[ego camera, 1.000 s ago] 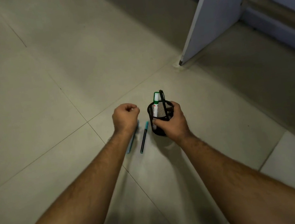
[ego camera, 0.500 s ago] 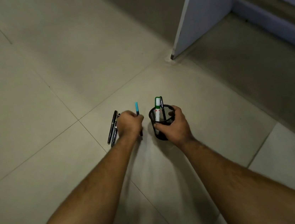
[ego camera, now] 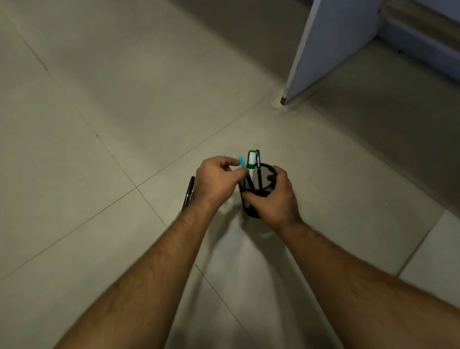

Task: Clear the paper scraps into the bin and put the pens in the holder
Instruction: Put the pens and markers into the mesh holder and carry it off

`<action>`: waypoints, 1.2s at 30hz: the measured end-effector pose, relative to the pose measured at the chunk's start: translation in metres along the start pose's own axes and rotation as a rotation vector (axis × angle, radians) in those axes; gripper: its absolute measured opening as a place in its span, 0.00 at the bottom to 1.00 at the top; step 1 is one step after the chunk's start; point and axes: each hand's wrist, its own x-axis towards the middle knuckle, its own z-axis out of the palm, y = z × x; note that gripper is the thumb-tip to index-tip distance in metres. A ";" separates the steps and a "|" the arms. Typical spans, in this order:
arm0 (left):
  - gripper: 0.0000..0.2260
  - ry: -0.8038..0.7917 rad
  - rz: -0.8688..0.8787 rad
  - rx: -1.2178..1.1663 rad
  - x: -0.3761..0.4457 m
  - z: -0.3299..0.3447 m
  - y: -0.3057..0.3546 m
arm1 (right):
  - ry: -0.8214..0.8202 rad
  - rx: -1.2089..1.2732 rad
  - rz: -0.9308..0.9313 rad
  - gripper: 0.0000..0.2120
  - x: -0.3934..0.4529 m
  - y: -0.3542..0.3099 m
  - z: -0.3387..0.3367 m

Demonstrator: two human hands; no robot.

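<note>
Standing near-upright in holder (ego camera: 264, 183), teal pen (ego camera: 243, 163), cap up

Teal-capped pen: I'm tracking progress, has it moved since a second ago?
Yes. The teal-capped pen has left the floor tiles; the left hand holds it at the mesh holder.

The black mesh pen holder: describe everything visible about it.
The pen holder is a small round cup of black wire mesh, open at the top, standing upright or nearly so on the tiled floor. The right hand grips its near side, hiding much of the wall. A green-capped marker and a dark pen stand inside it. The left hand pinches a teal-capped pen whose lower end dips inside the rim.
</note>
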 end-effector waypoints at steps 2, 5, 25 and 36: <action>0.05 0.108 -0.005 -0.092 0.000 -0.012 -0.009 | 0.006 0.025 0.012 0.37 -0.001 0.001 -0.001; 0.05 0.174 -0.081 0.044 0.004 -0.027 -0.043 | -0.006 0.048 0.018 0.37 -0.004 0.004 0.000; 0.05 0.338 -0.024 0.004 -0.005 -0.020 -0.010 | 0.004 -0.070 -0.003 0.39 -0.008 0.010 0.010; 0.07 0.132 0.104 0.143 -0.016 -0.006 -0.019 | 0.039 -0.009 -0.013 0.40 0.002 0.002 0.027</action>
